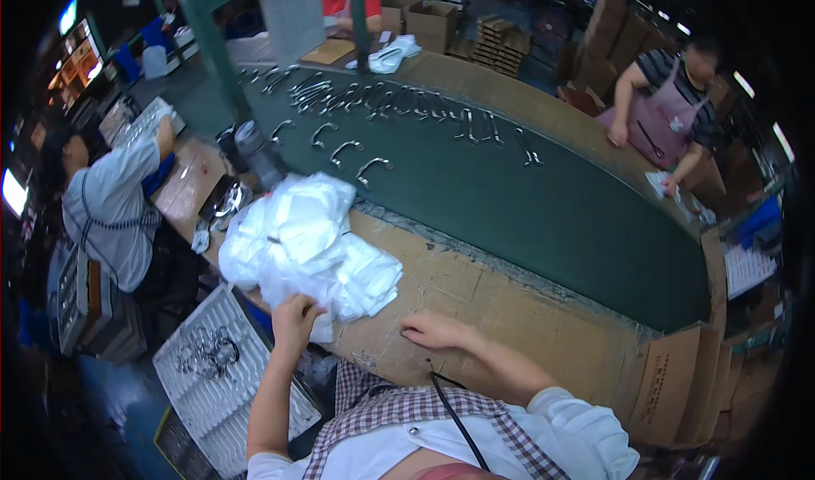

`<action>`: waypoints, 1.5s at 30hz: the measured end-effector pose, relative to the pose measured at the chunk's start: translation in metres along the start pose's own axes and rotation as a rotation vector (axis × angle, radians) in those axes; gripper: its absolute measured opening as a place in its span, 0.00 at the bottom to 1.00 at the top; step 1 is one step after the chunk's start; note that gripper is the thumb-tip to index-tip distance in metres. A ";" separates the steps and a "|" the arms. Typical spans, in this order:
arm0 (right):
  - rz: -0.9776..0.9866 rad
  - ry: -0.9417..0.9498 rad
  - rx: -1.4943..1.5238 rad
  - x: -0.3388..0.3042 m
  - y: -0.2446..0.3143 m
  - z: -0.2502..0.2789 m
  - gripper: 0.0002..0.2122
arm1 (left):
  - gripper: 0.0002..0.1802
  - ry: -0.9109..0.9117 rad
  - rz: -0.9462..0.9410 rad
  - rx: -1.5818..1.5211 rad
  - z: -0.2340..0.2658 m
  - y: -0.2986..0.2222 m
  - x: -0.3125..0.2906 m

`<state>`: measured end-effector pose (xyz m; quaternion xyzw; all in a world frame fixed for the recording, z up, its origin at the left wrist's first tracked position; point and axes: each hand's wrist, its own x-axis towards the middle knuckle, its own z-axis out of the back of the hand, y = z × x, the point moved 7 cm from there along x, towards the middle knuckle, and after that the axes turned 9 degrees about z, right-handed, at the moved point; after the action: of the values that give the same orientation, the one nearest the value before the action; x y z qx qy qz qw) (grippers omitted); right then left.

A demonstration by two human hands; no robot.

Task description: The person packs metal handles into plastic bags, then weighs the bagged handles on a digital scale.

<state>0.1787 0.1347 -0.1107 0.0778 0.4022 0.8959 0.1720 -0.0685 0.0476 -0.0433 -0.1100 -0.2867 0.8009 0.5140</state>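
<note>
A large heap of thin white plastic bags (293, 225) lies on the cardboard-covered bench in front of me. My left hand (295, 320) is closed at the heap's near edge, fingertips pinched on a plastic bag (322, 327). To the right of the heap, my right hand (431, 330) rests on the cardboard surface (509, 310). Its fingers are loosely stretched out and nothing shows in them. Beyond the bench, curved chrome metal handles (346, 151) lie on a dark green conveyor belt (509, 217), with several more metal pieces (390, 102) in a row along its far side.
At my left, a pale ridged tray (212, 404) holds shiny metal parts (208, 353). An open cardboard box (675, 387) stands at the right. Co-workers sit at the left (115, 200), far side (348, 5) and right (671, 106). A green post (212, 47) rises beside the belt.
</note>
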 end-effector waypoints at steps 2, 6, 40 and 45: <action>0.089 -0.024 0.121 0.006 -0.012 0.027 0.10 | 0.09 -0.023 -0.012 0.007 -0.001 -0.009 -0.006; 0.046 -0.368 -0.153 0.034 -0.077 0.151 0.10 | 0.08 -0.133 -0.129 -0.008 -0.008 -0.028 -0.013; -0.022 -0.473 -0.314 -0.006 -0.126 0.232 0.12 | 0.02 -0.395 -0.108 -0.316 0.004 -0.102 0.020; -0.113 -0.217 0.858 -0.015 0.008 0.117 0.16 | 0.03 -0.312 -0.039 -0.471 0.003 -0.109 0.023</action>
<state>0.2232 0.2051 -0.0272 0.2135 0.7207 0.6239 0.2141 0.0027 0.1005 0.0238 -0.0964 -0.5426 0.7095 0.4393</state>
